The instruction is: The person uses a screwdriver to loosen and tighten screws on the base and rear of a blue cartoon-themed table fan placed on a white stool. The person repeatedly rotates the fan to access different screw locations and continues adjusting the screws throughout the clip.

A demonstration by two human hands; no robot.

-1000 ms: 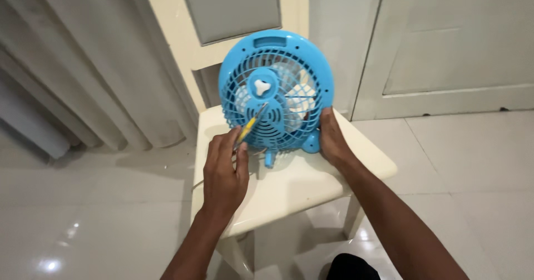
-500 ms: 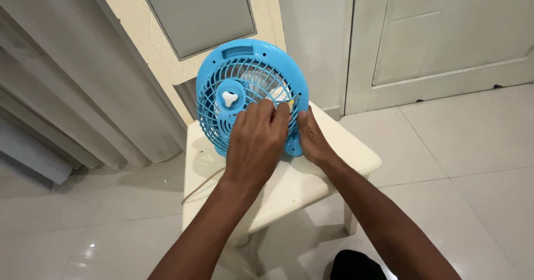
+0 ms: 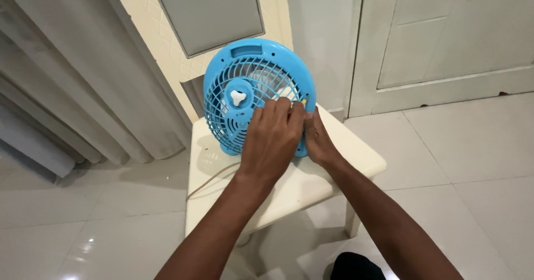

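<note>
- The fingers point(image 3: 276, 108) of the left hand point(image 3: 271, 141) lie close together, curled over the lower right part of the fan's front grille; whether they pinch anything beneath them cannot be told.
- The blue fan point(image 3: 253, 93) stands upright on a cream plastic chair point(image 3: 233, 171), near the chair's back edge. It is round, with a ribbed front grille, a small pale three-lobed knob point(image 3: 238, 97) on a blue hub at the middle, a slot-shaped carrying grip along the top rim, and pale blades showing through the ribs.
- A thin cord point(image 3: 208, 181) trails from below the fan across the seat to the left.
- The right hand point(image 3: 317, 141) presses against the fan's right rim, its fingers together and wrapped along the edge, touching the left hand's fingertips.
- A small yellow speck shows at the rim just above the two hands; what it is cannot be made out.
- Compared with a second ago, the left hand has left the seat in front of the fan, where it held a yellow-handled tool against the grille, and now rests on the grille itself; the tool is no longer plainly seen.
- The right hand stays on the same rim as before.
- Behind stand grey curtains point(image 3: 67, 91) at the left and a white door point(image 3: 445, 35) at the right.
</note>
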